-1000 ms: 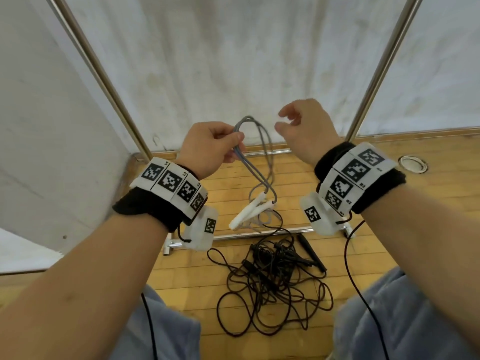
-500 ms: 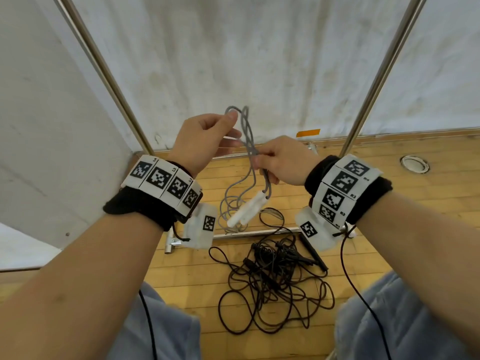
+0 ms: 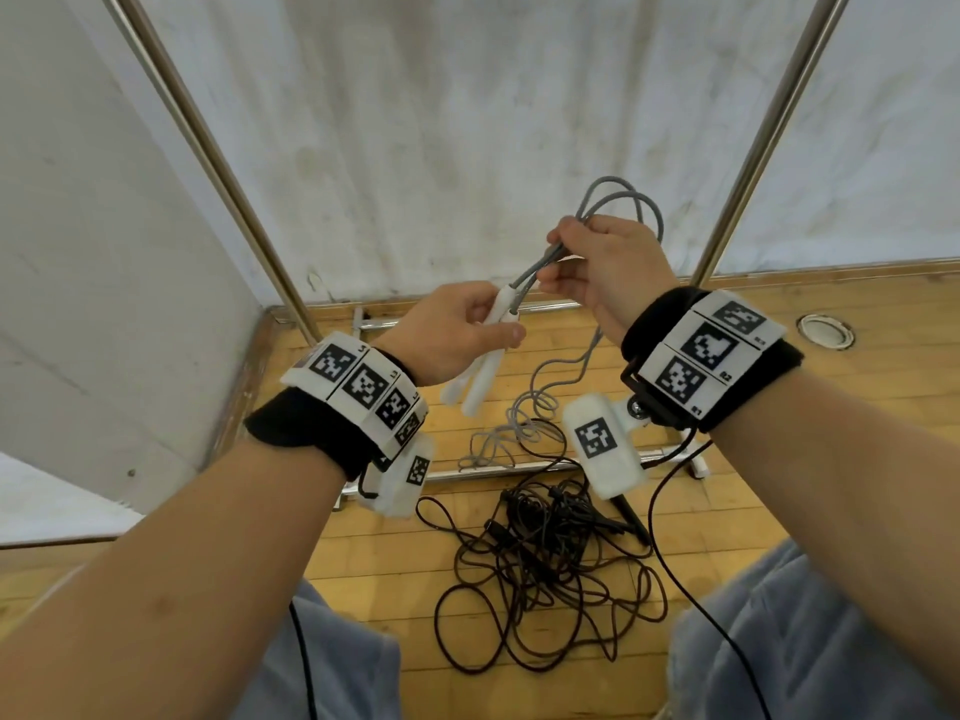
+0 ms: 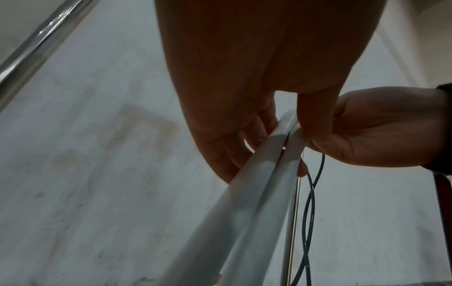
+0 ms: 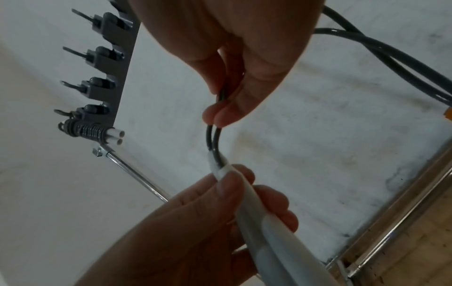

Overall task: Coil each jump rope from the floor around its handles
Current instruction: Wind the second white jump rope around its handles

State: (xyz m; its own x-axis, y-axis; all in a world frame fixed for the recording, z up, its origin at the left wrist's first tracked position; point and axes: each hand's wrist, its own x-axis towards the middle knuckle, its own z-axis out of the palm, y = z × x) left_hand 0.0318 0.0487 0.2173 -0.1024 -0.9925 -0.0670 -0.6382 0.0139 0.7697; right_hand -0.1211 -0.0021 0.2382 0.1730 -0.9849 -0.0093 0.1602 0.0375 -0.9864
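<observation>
My left hand (image 3: 457,332) grips the two white handles (image 3: 480,374) of a grey jump rope side by side; the handles (image 4: 257,193) point down towards the floor. My right hand (image 3: 597,267) pinches both grey rope strands (image 5: 212,143) just above the handle tips, between thumb and fingers. A grey loop (image 3: 618,200) arches over the right hand, and the slack grey rope (image 3: 540,402) hangs down to the wooden floor. A tangle of black jump ropes (image 3: 545,563) lies on the floor between my knees.
Two slanted metal poles (image 3: 223,163) frame a white sheet backdrop. A metal bar (image 3: 493,472) runs along the floor. A wall rack of hooks holds one coiled rope (image 5: 90,131). A round metal fitting (image 3: 825,331) sits in the floor at right.
My left hand let go of the rope loop and dropped to grip the white handles. My right hand rose, pinching the strands, with the loop over it.
</observation>
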